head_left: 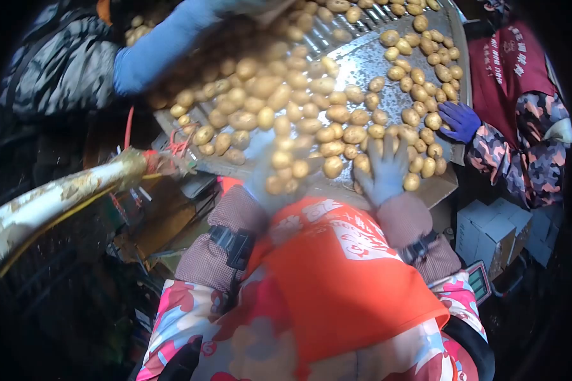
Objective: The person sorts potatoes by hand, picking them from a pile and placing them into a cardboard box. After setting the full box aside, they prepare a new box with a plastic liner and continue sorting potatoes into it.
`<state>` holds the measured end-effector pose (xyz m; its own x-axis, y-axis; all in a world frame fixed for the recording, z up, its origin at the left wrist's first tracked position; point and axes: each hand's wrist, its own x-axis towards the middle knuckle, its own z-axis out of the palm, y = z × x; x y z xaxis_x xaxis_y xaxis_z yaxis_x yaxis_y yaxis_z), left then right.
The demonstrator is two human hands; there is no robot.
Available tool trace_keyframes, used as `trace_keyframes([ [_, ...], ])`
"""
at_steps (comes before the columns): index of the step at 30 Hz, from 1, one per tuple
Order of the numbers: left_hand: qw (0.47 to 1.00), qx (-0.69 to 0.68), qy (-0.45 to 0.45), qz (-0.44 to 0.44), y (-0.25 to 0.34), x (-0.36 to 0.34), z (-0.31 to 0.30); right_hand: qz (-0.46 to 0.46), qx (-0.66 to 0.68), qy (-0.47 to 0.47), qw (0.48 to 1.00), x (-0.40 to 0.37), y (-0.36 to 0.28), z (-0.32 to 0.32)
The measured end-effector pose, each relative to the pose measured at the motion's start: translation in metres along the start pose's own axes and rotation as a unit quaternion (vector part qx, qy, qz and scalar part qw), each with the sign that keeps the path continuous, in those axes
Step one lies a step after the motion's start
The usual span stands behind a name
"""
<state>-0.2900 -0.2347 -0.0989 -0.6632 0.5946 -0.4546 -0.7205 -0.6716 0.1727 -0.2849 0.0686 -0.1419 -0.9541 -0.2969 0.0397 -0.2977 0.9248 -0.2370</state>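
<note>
Small yellow potatoes (299, 108) are spread thickly over the slatted metal desk (368, 60), and the nearest of them lie at its near edge, just before the orange apron (343, 279). The right hand (388, 168), in a grey glove, is laid flat on the potatoes at that edge, with its fingers spread wide and nothing gripped. The left hand (270, 181) is seen beside it, also among potatoes, but it is blurred, so whether it is closed on any cannot be told. The work appears to be the picking over of the potatoes at the near edge. It is probably done best if the pile is thinned with a flat, light palm, so that each potato is rolled and seen all round rather than pressed. Care should be taken that none are pushed over the edge, and that room is left for a co-worker's purple-gloved hand (459, 120) at the right rim and a blue sleeve (152, 51) at the far left.
</note>
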Motion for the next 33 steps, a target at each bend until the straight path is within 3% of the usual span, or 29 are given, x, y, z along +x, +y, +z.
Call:
trace_keyframes([
  [2,0.995,-0.087,0.052,-0.01,0.0,-0.015,-0.011,0.007,-0.019,0.027,0.999,0.041,0.005,0.018],
  [3,0.986,-0.083,0.145,0.011,-0.002,-0.025,0.014,0.016,-0.028,0.021,0.999,0.063,0.02,0.024],
  [5,0.974,-0.077,0.211,0.033,-0.007,-0.043,0.02,-0.022,-0.044,0.077,0.996,0.099,0.057,0.03],
  [6,0.98,-0.072,0.183,0.038,-0.007,-0.049,0.008,-0.028,-0.161,0.008,0.987,0.114,0.043,0.001],
  [9,0.987,-0.155,0.041,0.021,-0.01,-0.06,-0.038,-0.024,-0.128,0.019,0.991,0.132,0.012,-0.022],
  [10,0.98,-0.198,-0.017,0.012,-0.012,-0.061,-0.051,-0.007,-0.06,-0.03,0.998,0.133,-0.015,-0.02],
  [12,0.989,-0.129,0.042,0.054,-0.012,-0.069,-0.051,-0.144,0.047,-0.05,0.987,0.116,-0.062,-0.009],
  [13,0.989,-0.116,0.06,0.067,-0.013,-0.077,-0.053,-0.295,0.087,-0.016,0.951,0.103,-0.076,0.01],
  [14,0.989,-0.102,0.079,0.079,-0.014,-0.085,-0.054,-0.318,0.093,-0.01,0.943,0.102,-0.069,0.035],
  [18,0.981,-0.129,0.08,0.121,-0.032,-0.121,-0.074,-0.295,0.01,-0.003,0.956,0.138,-0.032,0.027],
  [20,0.972,-0.156,0.073,0.159,-0.041,-0.14,-0.084,-0.208,-0.009,-0.044,0.977,0.157,-0.003,0.025],
  [21,0.965,-0.178,0.071,0.177,-0.045,-0.151,-0.087,-0.229,-0.034,0.031,0.972,0.16,0.02,0.029],
  [23,0.945,-0.242,0.026,0.22,-0.052,-0.175,-0.099,-0.191,-0.124,0.054,0.972,0.163,0.038,0.033],
  [25,0.909,-0.326,-0.059,0.253,-0.069,-0.202,-0.129,-0.145,-0.087,0.055,0.984,0.134,0.001,0.011],
  [27,0.892,-0.299,0.018,0.338,-0.091,-0.233,-0.189,-0.144,-0.055,0.043,0.987,0.103,-0.028,0.006],
  [29,0.856,-0.276,0.017,0.436,-0.135,-0.291,-0.248,-0.202,-0.023,0.01,0.979,0.067,-0.064,0.017],
  [30,0.832,-0.302,-0.085,0.457,-0.147,-0.323,-0.293,-0.231,0.003,-0.002,0.973,0.05,-0.075,0.018],
  [31,0.881,-0.168,-0.293,0.332,-0.128,-0.345,-0.296,-0.258,0.035,-0.013,0.965,0.031,-0.081,0.016],
  [32,0.875,-0.147,-0.342,0.31,-0.126,-0.362,-0.303,-0.291,0.114,-0.02,0.95,0.018,-0.077,0.007],
  [33,0.872,-0.213,-0.22,0.383,-0.131,-0.385,-0.308,-0.259,0.084,-0.006,0.962,0.0,-0.069,0.01],
])
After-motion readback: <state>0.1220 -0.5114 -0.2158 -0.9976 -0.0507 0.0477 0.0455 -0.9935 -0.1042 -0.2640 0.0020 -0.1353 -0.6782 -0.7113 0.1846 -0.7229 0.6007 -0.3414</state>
